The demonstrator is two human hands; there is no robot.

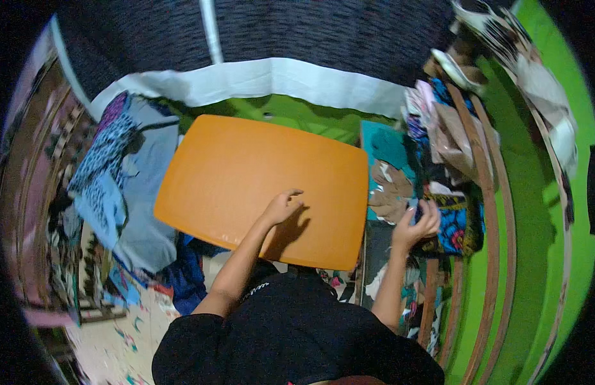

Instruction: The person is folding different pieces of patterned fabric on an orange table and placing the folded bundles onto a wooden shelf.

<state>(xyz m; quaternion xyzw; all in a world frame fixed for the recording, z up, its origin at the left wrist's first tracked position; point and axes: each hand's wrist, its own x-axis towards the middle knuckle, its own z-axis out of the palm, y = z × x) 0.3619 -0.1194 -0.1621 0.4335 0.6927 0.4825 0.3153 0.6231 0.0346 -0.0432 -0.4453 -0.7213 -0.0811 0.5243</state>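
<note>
The left hand (281, 206) rests knuckles-down on the orange board (259, 186), fingers loosely curled and clamped on nothing, near the board's 5 o'clock corner; the board lies tilted at the middle of the view. The right hand (416, 224), at 3 o'clock from the board and just past its edge, has its fingers closed on the patterned cloth (461, 221) in the pile there. A blue garment (127, 186) lies at 9 o'clock of the board, and a white band (259, 80) runs at its 12 o'clock.
</note>
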